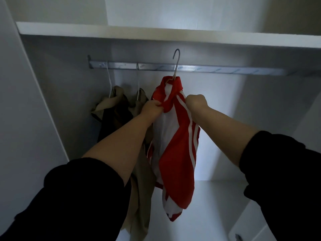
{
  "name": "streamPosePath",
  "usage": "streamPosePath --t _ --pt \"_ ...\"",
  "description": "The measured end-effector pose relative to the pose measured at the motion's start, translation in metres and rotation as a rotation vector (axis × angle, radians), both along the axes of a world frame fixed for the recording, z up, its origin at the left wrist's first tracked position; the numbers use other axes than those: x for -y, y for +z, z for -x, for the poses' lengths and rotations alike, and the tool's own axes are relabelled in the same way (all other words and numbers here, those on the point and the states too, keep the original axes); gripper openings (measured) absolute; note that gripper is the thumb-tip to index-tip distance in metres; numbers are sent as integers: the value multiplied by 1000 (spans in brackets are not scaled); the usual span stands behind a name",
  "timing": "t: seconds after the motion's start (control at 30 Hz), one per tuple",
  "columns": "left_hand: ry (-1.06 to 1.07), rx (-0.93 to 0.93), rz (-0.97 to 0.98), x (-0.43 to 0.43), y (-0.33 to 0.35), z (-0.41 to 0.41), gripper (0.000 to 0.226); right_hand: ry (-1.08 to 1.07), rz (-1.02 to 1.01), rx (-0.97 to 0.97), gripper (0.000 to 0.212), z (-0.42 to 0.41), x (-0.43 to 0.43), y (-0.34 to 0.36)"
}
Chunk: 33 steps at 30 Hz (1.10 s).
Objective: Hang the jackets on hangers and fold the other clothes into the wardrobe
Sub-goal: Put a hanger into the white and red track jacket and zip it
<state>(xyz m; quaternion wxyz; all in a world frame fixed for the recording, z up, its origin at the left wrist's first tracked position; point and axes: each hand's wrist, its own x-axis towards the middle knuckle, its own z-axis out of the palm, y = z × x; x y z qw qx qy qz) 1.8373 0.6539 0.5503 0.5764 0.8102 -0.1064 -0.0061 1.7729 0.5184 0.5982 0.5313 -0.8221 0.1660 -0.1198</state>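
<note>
- Head view: the person reaches into the wardrobe with both arms, and a red-and-white jacket point(175, 145) hangs between the hands, already mounted on a wire hanger point(176, 66).
- Hands: the left hand point(153, 106) is curled tight on the fabric at the jacket's left shoulder. The right hand point(196, 101) is fisted on the right shoulder, at the striped sleeve top. Both hold the garment just below the collar.
- Position of the task item: the hanger's hook stands above the rail point(225, 70) and its shaft crosses in front of it. It appears not yet seated, though depth is hard to judge in this dim view.
- Context: two garments already hang at the left end of the rail, a beige-and-dark jacket point(107, 108) and a long beige jacket point(140, 180) just beside the left forearm. The shelf point(156, 34) lies close above the rail.
- Step in hand: hanging a jacket, at the point of hooking it on.
- Next move, as a judgement: carry the hook back over the rail and lower it until it bears the weight. Keep under the shelf edge and to the right of the beige garments, then let go at both shoulders.
</note>
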Motion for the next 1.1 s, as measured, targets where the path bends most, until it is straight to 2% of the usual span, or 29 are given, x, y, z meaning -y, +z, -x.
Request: streamPosePath --t 0.03,0.07,0.17,0.2,0.27,0.33,0.4,0.53,0.67,0.8,0.87,1.0,1.1 --pt "27 -2 15 0 -1 -9 27 19 92 7 41 -4 -2 3" --pt "46 -16 46 0 -4 -19 29 6 101 -20 41 -8 -5 6" --pt "76 -108 62 5 -12 -37 16 51 -237 -22 36 -39 -3 0" --pt "68 -138 29 8 -12 -36 11 28 -193 -2 33 -43 -6 -9" --pt "63 -201 -57 11 -10 -33 29 29 -174 -98 23 -49 -12 -24" --pt "74 -247 -93 12 -12 -38 36 56 -211 -150 17 -53 -16 -34" --pt "103 -285 -86 8 -15 -39 35 99 -241 -191 19 -54 -15 -37" --pt "120 -278 -64 0 -19 -36 14 192 -225 -267 18 -48 -6 -29" --pt "79 -287 -76 -3 -10 -18 21 247 -168 -327 18 -32 -8 -23" --pt "12 -247 -195 -7 1 5 26 179 -173 -333 10 -7 -11 -19" --pt "-5 -162 -300 -7 4 22 31 107 -111 -307 13 7 -8 -21" --pt "-52 -4 -438 -2 -1 64 40 -10 234 -253 31 53 4 -33" --pt "-165 90 -526 12 -9 100 45 -79 388 -251 35 105 20 -42"
